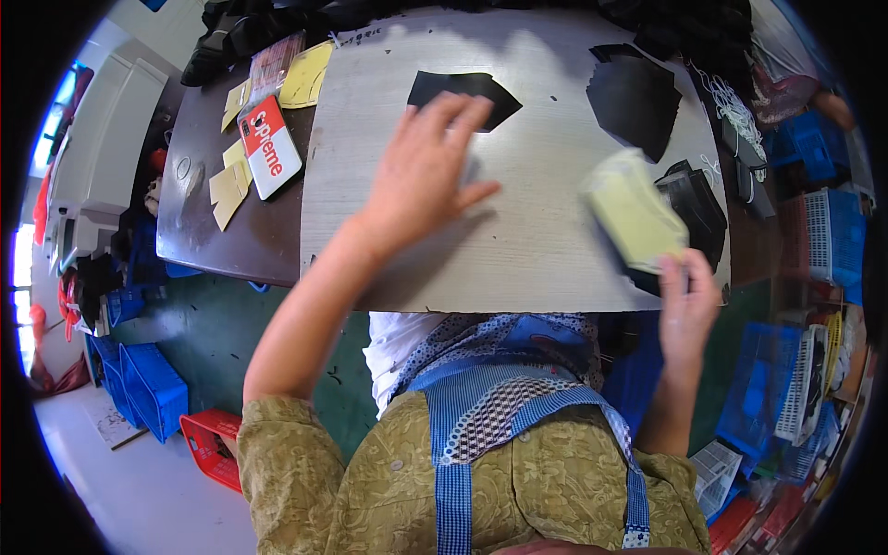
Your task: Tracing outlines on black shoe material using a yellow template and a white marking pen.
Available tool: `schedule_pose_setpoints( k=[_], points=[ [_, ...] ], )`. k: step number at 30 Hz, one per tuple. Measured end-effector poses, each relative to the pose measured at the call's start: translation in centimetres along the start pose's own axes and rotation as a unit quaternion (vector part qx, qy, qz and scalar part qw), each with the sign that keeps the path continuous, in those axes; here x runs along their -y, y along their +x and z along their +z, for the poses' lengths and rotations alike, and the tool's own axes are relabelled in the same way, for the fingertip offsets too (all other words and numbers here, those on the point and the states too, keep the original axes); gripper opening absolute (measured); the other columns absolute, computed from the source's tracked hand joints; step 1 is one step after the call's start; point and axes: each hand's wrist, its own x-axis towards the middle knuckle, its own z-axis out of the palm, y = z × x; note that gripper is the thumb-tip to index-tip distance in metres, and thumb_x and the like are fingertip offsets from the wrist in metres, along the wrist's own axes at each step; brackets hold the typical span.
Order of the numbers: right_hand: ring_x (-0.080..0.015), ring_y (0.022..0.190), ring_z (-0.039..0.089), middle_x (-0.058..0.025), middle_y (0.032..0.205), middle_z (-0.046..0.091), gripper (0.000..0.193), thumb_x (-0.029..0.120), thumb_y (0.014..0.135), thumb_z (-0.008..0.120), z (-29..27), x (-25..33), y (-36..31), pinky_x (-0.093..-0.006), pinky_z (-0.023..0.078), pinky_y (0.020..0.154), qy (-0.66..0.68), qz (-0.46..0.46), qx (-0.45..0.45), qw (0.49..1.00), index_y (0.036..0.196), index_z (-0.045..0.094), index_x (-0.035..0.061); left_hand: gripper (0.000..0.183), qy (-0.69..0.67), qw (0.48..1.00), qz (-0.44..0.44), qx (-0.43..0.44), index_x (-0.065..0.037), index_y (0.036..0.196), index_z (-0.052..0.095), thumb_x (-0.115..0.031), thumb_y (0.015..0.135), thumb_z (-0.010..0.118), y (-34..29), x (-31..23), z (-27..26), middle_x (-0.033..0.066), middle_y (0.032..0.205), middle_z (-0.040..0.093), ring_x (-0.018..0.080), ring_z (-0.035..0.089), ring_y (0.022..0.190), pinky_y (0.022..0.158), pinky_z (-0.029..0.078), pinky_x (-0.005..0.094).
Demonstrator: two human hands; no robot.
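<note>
— Head view: what is seen of the left hand [427,166]?

— It is laid flat on the pale grey bench [518,250], fingers spread and released, nothing grasped. Its fingertips [462,109] are set at the near edge of a black cut piece [462,90], which lies flat toward the far side of the bench; whether it is touched cannot be told for certain.

— And the right hand [686,301]?

— It is raised at the right near corner of the bench. A pale yellow piece [634,208], blurred, is seen just above it, next to a stack of black pieces [696,205]. Whether the yellow piece is pinched in the grip cannot be told; the fingers are hidden by blur.

— What else is laid out?

— A larger black sheet [634,97] is spread at the far right of the bench. On the dark brown table [199,222] to the left, yellow cut shapes [227,190] and a red and white flat case [268,146] are placed. Blue crates [153,388] and a red crate [213,444] are stood on the floor at the left.
</note>
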Motion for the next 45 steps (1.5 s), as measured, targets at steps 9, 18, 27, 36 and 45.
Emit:
schedule_pose_setpoints(
  k=[9,18,27,36,45],
  points=[
    [-0.0077,0.079,0.052,-0.0009,0.085,0.057,0.011,0.007,0.104,0.065,-1.4,-0.2,-0.9,-0.0245,0.043,0.071,0.111,0.025,0.081,0.99,0.098,0.067,-0.0021,0.066,0.006,0.99,-0.012,0.14,-0.015,0.142,0.063,-0.041,0.084,0.083,-7.1,-7.0,-0.4,0.0151,0.149,0.053,0.0382,0.046,0.147,0.123,0.031,0.067],
    [-0.0195,0.075,0.066,-0.0111,0.088,0.07,0.023,0.011,0.095,0.079,6.1,3.9,-0.7,-0.0327,0.053,0.071,-0.05,-0.103,0.139,0.984,0.114,0.07,0.0002,0.047,-0.087,0.996,-0.026,0.006,-0.012,0.132,0.072,-0.024,0.087,0.082,-6.7,-9.6,3.9,0.0191,0.142,0.058,0.04,0.056,0.135,0.111,0.049,0.0496],
    [-0.0131,0.083,0.061,-0.0071,0.096,0.065,0.027,0.019,0.102,0.073,7.3,4.5,2.4,-0.0289,0.053,0.078,0.172,-0.062,0.086,0.979,0.118,0.067,-0.0019,0.044,-0.078,0.995,-0.049,0.023,-0.012,0.134,0.07,-0.02,0.091,0.076,-6.8,-9.0,3.9,0.0189,0.15,0.054,0.0386,0.05,0.145,0.12,0.041,0.0561],
    [-0.0293,0.081,0.071,-0.0136,0.09,0.072,0.02,0.019,0.104,0.066,13.1,8.4,5.5,-0.0385,0.056,0.074,0.125,-0.227,0.253,0.932,0.1,0.073,0.0009,0.041,-0.072,0.995,-0.043,0.049,-0.011,0.129,0.072,-0.019,0.089,0.077,-7.8,-8.7,3.8,0.0218,0.148,0.054,0.0405,0.053,0.142,0.12,0.041,0.0568],
    [-0.0378,0.084,0.07,-0.0162,0.088,0.071,0.018,0.02,0.104,0.064,11.7,6.9,5.6,-0.0457,0.055,0.074,-0.01,-0.163,0.218,0.962,0.098,0.071,0.004,0.022,-0.054,0.998,-0.023,0.032,-0.006,0.106,0.07,-0.015,0.086,0.068,-7.2,-8.8,4.0,0.0205,0.13,0.059,0.0389,0.056,0.133,0.115,0.046,0.0507]
  ],
)
